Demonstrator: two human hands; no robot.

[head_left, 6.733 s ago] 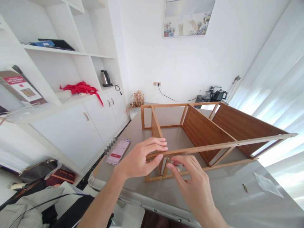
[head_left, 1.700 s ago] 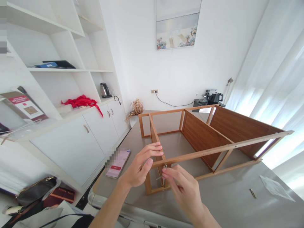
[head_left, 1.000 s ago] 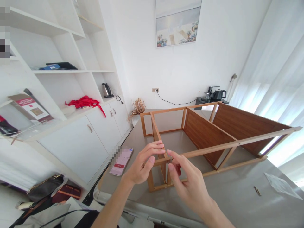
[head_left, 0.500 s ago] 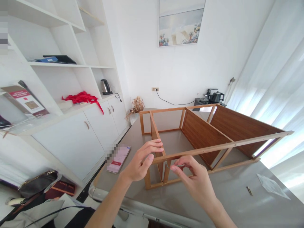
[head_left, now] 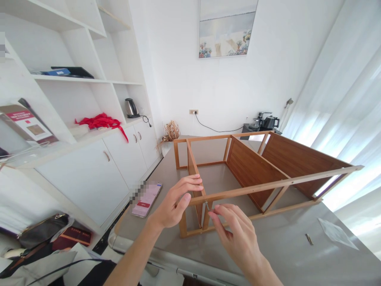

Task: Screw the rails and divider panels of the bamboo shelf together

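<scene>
A brown wooden shelf rack (head_left: 250, 190) lies on its side on the grey table (head_left: 285, 250). My left hand (head_left: 174, 204) rests with outstretched fingers on the edge of its nearest end board (head_left: 192, 167), thumb apart. Between the thumb and fingers of my right hand (head_left: 238, 230) is a thin, bent metal hex key (head_left: 207, 206). The key's short end meets the underside of the front rail, near the corner where that board joins it. The fastener there is too small to make out.
A phone (head_left: 147, 200) lies on the table left of the rack. To the right are small metal pieces (head_left: 309, 239) and a clear plastic bag (head_left: 337, 234). White cabinets (head_left: 86, 167) line the left side; a coffee maker (head_left: 262, 120) stands behind.
My right hand has swung lower and slightly left, turning the hex key so it points more downward. My left hand stays on the board. The view has shifted slightly.
</scene>
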